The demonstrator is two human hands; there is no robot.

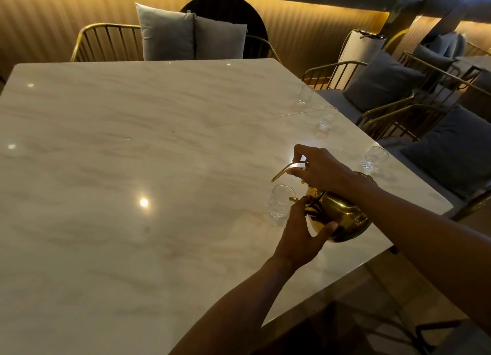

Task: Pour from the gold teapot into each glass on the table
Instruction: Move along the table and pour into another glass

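Right hand (322, 169) is gripping teapot (342, 216) handle, left hand (303, 231) cupping its body; should be tipping slowly, spout over nearest glass (279, 200), avoiding spills.

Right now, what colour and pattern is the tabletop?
The tabletop is glossy off-white marble with faint beige veining, seen in the head view.

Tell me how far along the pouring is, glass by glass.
Nothing looks done: no liquid shows in any glass. In hand: left hand and right hand tilt the shiny gold metal teapot toward the nearest clear glass. Left: three clear glasses along the marble table's right edge.
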